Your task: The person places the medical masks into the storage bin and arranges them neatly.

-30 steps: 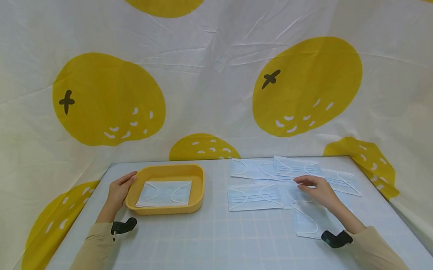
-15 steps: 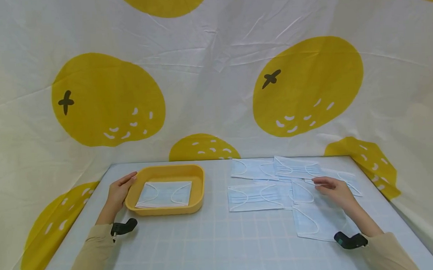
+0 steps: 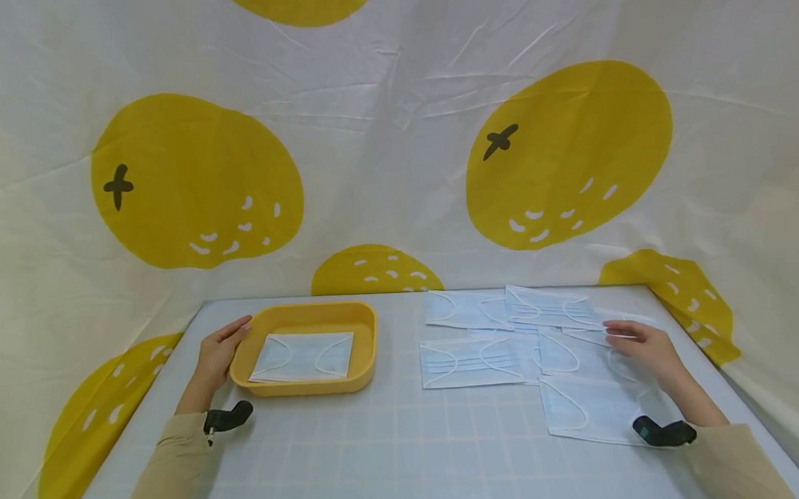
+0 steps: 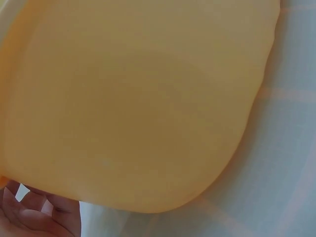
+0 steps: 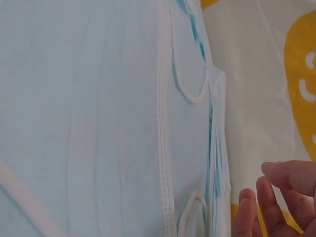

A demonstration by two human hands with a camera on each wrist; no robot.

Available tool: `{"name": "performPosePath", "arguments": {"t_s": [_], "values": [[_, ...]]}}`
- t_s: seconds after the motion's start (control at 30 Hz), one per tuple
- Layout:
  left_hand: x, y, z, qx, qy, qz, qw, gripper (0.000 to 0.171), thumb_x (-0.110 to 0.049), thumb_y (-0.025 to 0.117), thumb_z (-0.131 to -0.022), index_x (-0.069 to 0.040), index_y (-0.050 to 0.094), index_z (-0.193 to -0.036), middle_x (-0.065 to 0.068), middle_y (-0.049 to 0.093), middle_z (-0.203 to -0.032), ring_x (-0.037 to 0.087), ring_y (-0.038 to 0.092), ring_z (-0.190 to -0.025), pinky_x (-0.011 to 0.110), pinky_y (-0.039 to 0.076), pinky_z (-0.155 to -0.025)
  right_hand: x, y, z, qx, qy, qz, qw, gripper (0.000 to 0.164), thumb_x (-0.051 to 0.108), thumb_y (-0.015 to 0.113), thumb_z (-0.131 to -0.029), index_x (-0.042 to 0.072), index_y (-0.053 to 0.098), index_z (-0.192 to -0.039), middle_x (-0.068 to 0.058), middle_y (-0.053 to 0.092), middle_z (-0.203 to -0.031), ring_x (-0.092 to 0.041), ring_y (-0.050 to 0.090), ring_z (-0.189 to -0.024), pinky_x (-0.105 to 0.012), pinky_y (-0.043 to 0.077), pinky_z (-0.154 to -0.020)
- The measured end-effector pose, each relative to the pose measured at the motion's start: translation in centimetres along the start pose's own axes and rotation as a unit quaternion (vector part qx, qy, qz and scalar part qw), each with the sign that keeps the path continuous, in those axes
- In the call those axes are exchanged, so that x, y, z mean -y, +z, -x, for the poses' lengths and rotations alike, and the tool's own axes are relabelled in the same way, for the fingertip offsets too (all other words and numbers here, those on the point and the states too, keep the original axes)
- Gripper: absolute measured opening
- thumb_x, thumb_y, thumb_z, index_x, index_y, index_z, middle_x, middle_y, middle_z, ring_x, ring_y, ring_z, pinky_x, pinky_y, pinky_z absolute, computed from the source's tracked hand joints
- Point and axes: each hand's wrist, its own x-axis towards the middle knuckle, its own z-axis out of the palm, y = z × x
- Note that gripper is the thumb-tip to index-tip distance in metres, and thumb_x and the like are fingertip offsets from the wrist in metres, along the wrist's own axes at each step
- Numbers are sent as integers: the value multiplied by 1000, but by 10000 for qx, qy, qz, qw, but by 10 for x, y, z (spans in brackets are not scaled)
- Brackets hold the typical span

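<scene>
My left hand (image 3: 215,359) rests its straight fingers against the left side of a yellow tray (image 3: 304,388), fingertips at the rim. In the left wrist view the tray's wall (image 4: 138,123) fills most of the frame, with the fingers low at the left. A light blue face mask (image 3: 304,358) lies flat inside the tray, ear loops on top. My right hand (image 3: 654,350) hovers at the right end of the spread masks (image 3: 596,401). In the right wrist view its thumb and fingers stand apart with nothing between them, beside the masks (image 5: 98,118).
Several more face masks (image 3: 471,364) lie overlapping on the right half of the table, some close to its back edge. A pale checked cloth covers the table (image 3: 395,451). A white curtain (image 3: 382,168) with yellow fruit prints hangs behind and at both sides.
My right hand has moved to the right over the masks, uncovering more of them and their loops. The left hand and the tray have stayed in place.
</scene>
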Motion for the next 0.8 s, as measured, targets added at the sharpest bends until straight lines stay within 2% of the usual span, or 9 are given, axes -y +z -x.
{"name": "performPosePath", "arguments": {"t_s": [0.1,0.2,0.3,0.4,0.5,0.6,0.7,0.8], "values": [[1,0,0,-47,20,9,10000,60,-41,55,-96,-10,41,-145,10,34,-155,5,46,-124,5,47,-85,-6,-3,-8,-22,-1,8,10000,54,34,58,-96,-5,51,-133,-29,57,-126,15,51,-76,-9,51,-66],[2,0,-1,-118,15,243,9996,59,-39,58,-95,-10,43,-144,4,40,-151,-2,50,-114,4,47,-83,-11,-5,-15,-31,37,60,10000,55,34,59,-95,-5,50,-134,-30,55,-128,2,57,-83,-8,50,-65],[2,1,0,-136,7,541,9984,59,-36,62,-93,-9,44,-143,-11,53,-139,-10,52,-100,4,48,-79,-17,-8,-23,-24,58,154,9999,57,34,59,-95,-6,49,-134,-32,54,-128,-14,60,-92,-10,51,-64],[3,2,-1,-89,12,666,9977,59,-35,62,-93,-8,45,-142,-18,57,-128,-12,52,-94,3,48,-78,-21,-11,-30,-31,170,201,9996,60,36,61,-93,-5,48,-135,-31,55,-128,-19,61,-94,-12,52,-63],[2,3,0,-61,0,635,9980,58,-35,61,-93,-9,45,-143,-11,54,-138,-12,51,-96,3,48,-77,-24,-13,-39,38,286,142,9995,66,41,63,-91,-4,46,-137,-31,53,-130,-21,61,-95,-16,55,-66],[2,3,-1,-99,-22,545,9985,58,-36,61,-94,-10,45,-143,0,43,-149,-11,51,-100,3,47,-77,-26,-14,-47,69,284,153,9995,69,43,62,-91,-5,45,-138,-32,50,-132,-31,60,-101,-22,57,-72],[2,3,-1,-131,-32,485,9987,59,-37,61,-94,-10,45,-143,4,38,-152,-10,50,-102,3,47,-78,-27,-13,-56,50,319,179,9993,70,43,62,-91,-6,44,-138,-33,48,-134,-40,56,-109,-35,57,-85],[2,2,-1,-128,-53,504,9986,60,-38,62,-93,-10,45,-143,4,39,-152,-9,51,-103,4,48,-80,-25,-12,-63,92,490,100,9987,72,43,62,-91,-5,41,-140,-34,45,-137,-44,50,-117,-51,47,-100]]}}
